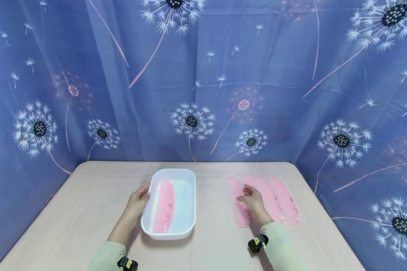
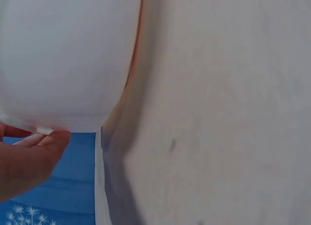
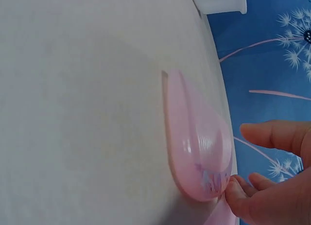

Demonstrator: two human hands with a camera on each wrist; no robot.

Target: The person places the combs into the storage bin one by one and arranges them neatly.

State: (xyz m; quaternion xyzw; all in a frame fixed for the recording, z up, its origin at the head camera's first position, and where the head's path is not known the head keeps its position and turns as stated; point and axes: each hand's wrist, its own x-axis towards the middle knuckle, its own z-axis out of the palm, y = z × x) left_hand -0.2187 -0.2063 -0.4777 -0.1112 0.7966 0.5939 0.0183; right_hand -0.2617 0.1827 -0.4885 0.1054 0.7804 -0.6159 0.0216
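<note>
My left hand (image 1: 135,205) holds the left side of a white plastic basin (image 1: 185,203), thumb over the rim. In the left wrist view the fingers (image 2: 56,140) lie against its wall. Inside the basin lies one pink comb (image 1: 164,207). Several more pink combs with a printed pattern at one end lie side by side at the right. Over them is my right hand (image 1: 254,204), thumb and fingers apart. It partly hides the second comb from the left; the leftmost comb (image 1: 236,192) is just beside its thumb. The right wrist view shows a comb (image 3: 189,147) near the fingertips.
A pale cloth covers the table (image 1: 210,210). Blue curtains (image 1: 220,67) with dandelion prints hang behind and along both sides. The rightmost comb (image 1: 283,195) lies toward the table's right side. Black wrist cameras (image 1: 257,242) sit on both forearms.
</note>
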